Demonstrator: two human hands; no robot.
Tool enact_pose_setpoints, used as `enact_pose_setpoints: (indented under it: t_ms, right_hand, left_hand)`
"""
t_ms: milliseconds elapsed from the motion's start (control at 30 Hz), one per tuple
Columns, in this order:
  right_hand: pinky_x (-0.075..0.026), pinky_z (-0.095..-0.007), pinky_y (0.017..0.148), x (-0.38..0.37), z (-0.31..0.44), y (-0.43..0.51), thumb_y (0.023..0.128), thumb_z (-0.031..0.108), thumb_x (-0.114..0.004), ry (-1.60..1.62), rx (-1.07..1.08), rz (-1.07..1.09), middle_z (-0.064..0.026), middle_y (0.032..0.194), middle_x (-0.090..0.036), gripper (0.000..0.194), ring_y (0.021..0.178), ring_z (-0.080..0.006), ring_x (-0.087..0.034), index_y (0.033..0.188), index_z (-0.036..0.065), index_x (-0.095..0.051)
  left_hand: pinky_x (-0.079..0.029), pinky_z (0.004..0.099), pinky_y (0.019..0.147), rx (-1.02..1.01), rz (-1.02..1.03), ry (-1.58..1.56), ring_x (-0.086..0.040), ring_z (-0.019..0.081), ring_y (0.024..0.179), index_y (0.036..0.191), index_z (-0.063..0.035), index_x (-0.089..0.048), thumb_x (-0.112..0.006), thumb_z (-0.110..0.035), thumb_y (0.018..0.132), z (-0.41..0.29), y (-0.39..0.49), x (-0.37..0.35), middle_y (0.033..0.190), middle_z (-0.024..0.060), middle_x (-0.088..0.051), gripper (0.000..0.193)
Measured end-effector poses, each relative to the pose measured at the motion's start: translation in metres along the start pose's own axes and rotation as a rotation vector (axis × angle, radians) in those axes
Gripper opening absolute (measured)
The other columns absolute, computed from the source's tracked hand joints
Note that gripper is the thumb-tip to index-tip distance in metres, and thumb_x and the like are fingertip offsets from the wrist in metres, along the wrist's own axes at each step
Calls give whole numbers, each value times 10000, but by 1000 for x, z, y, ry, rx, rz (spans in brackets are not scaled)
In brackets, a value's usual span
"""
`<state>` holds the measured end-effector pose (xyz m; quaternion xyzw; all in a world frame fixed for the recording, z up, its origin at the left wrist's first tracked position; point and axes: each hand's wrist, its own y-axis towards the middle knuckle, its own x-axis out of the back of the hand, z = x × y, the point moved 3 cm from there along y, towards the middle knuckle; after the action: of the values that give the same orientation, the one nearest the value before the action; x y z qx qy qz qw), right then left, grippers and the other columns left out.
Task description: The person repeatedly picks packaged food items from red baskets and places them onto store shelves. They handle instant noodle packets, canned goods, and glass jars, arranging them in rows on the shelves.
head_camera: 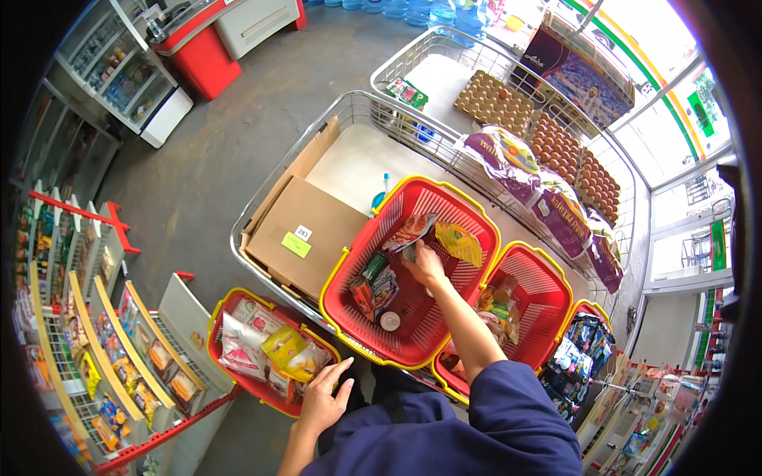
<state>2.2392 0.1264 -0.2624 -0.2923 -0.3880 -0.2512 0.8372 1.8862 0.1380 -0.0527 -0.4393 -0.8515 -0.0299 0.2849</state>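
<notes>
My right hand (424,265) reaches down into a red plastic shopping basket (357,244) with yellow handles. Its fingers close around a small round container (409,253), partly hidden by the hand. Just beyond the fingertips is a shiny red-and-white packet (411,229); a yellow packet (459,243) rests to the right. Also inside are a green can (374,266), a patterned pouch (384,288) and a round white-lidded tub (390,321). My left hand (326,390) holds nothing, thumb and fingers apart, over the edge of a lower red basket (221,318) filled with bagged goods (245,348).
The main basket stands in a wire-sided display bin (286,152) beside a cardboard box (315,220). Another basket (539,262) of groceries adjoins it. Rice sacks (553,205) and egg trays (556,146) lie beyond. Snack shelves (113,357) stand left.
</notes>
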Motion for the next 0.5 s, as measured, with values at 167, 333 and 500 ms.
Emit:
enact_pose_setpoints:
  t_ms: [167, 333, 500]
  right_hand:
    - [-526, -448, 806, 59, 32, -54, 721, 403, -747, 85, 193, 47, -225, 958, -677, 553, 918, -367, -667, 1066, 7, -574]
    - [-543, -400, 719, 111, 88, -118, 705, 407, -788, 192, 258, 241, -190, 848, -690, 529, 806, -321, -699, 1030, 17, -638]
    - [-543, -409, 770, 121, 127, -155, 709, 465, -784, 337, 377, 409, -208, 885, -697, 599, 823, -339, -696, 1042, -8, -627]
  left_hand:
    - [-492, 367, 934, -38, 60, -65, -625, 291, 1077, 1279, -46, -577, -652, -94, 876, 1, 23, -17, 1163, 154, -631, 413]
    - [-471, 394, 966, -133, 11, -31, -565, 333, 1161, 1381, -56, -471, -726, -153, 828, -11, 52, -36, 1271, 177, -555, 617]
    - [-470, 378, 957, -174, -111, -110, -563, 289, 1171, 1396, -45, -414, -775, -145, 793, -16, 70, -47, 1287, 187, -542, 710]
